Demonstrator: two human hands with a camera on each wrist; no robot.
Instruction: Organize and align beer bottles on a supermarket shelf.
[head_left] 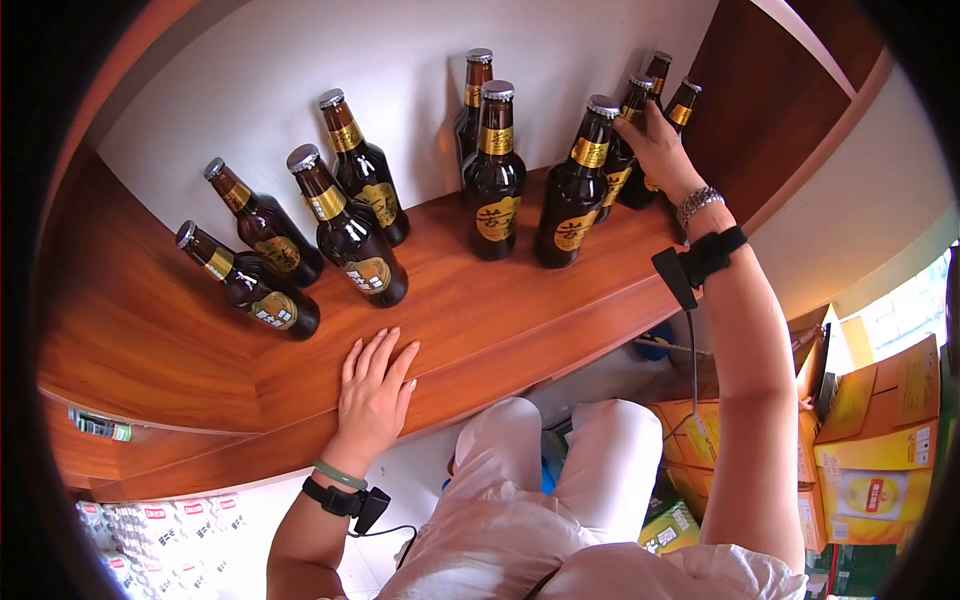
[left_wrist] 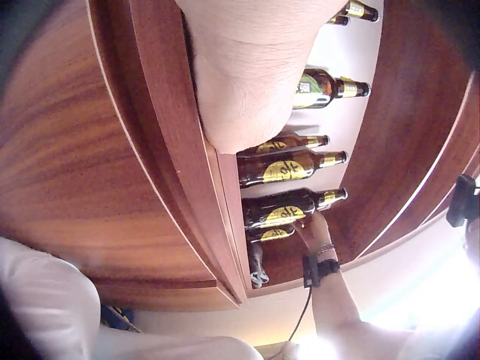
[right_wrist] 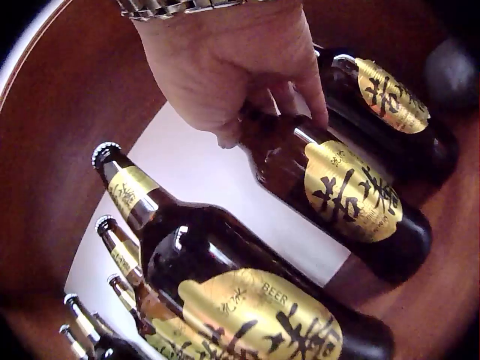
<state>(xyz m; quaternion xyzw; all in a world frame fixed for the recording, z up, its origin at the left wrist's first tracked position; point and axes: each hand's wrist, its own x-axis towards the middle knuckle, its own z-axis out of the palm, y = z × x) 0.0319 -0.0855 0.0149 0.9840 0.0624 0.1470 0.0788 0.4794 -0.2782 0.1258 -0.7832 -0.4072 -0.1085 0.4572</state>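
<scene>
In the head view my right hand (head_left: 660, 150) is among the dark bottles at the shelf's right end. The right wrist view shows that hand (right_wrist: 240, 82) gripping the neck of an upright brown bottle (right_wrist: 352, 191) with a gold label. Close beside it stand another labelled bottle (right_wrist: 394, 105) and a nearer, larger-looking bottle (right_wrist: 247, 285). My left hand (head_left: 373, 400) rests palm down, fingers extended, on the front of the wooden shelf (head_left: 450, 330), below a bottle (head_left: 360, 240) and touching none. Its fingers are out of sight in the left wrist view.
Several more bottles (head_left: 275, 295) stand at the left, and others (head_left: 495, 190) near the middle. A white back panel (head_left: 420, 50) and a dark side wall (head_left: 740, 110) bound the shelf. Yellow cartons (head_left: 875, 470) are at lower right, wrapped packs (head_left: 165, 540) at lower left.
</scene>
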